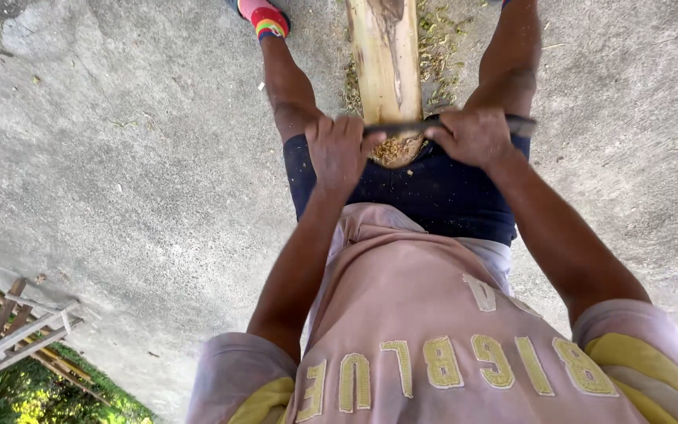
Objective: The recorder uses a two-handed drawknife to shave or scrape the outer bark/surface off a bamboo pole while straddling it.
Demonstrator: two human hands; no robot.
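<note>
Both hands (406,145) fisted, knuckles up, arms extended downward.
</note>
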